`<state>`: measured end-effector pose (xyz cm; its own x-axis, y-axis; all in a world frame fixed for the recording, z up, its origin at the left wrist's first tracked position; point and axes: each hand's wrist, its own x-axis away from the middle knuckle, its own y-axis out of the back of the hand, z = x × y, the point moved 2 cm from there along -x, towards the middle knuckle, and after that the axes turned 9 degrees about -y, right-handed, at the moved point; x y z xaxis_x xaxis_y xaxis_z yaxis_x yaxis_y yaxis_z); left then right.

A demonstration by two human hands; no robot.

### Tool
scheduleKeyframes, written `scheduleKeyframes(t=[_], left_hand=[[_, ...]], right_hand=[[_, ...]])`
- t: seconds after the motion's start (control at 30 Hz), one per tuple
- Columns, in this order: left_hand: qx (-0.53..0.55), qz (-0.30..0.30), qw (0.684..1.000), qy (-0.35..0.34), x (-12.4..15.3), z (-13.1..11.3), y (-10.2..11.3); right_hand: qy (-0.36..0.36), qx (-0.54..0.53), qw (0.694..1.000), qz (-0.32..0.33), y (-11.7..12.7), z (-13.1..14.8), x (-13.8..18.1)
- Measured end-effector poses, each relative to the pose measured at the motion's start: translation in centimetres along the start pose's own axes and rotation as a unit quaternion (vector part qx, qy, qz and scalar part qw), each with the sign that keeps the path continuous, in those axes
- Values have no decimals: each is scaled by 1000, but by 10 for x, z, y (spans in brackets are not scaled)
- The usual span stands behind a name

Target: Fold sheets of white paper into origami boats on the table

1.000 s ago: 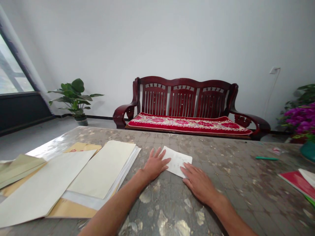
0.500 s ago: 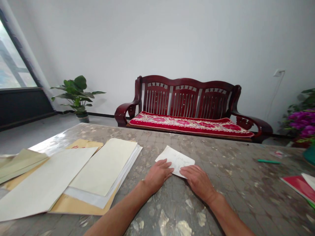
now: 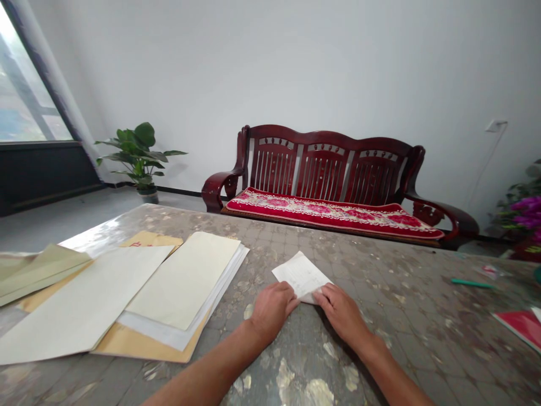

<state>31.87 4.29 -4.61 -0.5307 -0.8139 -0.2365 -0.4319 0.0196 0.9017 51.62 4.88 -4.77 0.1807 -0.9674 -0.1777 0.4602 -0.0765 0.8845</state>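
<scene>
A small white sheet of paper with faint marks lies at a slant on the patterned tabletop, its near edge turned up slightly. My left hand grips the near left part of that edge, fingers curled and thumb pointing toward the middle. At the near right part, my right hand pinches the same edge between thumb and fingers. A short stretch of paper shows between the two hands. The fingertips of both hands are partly hidden.
To the left lie several large cream sheets and brown envelopes, overlapping. A green pen and a red booklet are on the right. Beyond the table stand a wooden bench and a potted plant.
Both hands have gone from lying with outstretched fingers on the paper to curling around its near edge, which now lifts. The view has shifted slightly, moving the scene right.
</scene>
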Motion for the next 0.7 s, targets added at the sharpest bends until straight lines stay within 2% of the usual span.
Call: scheduleKeyframes(t=[0.2,0.4,0.57,0.7], left_hand=[[-4,-16,998,55,-7,-2,1],[-3,-35,997,63,-9,-2,2],[-26,-32,996,74,-11,-2,1],[-41,-36,996,78,-12,-2,-1]], right_hand=[[-74,74,994,-11,-7,0,-6],[-116,128,984,35,1,6,-12],[-136,136,979,66,4,9,-20],[-132,131,981,53,1,9,-24]])
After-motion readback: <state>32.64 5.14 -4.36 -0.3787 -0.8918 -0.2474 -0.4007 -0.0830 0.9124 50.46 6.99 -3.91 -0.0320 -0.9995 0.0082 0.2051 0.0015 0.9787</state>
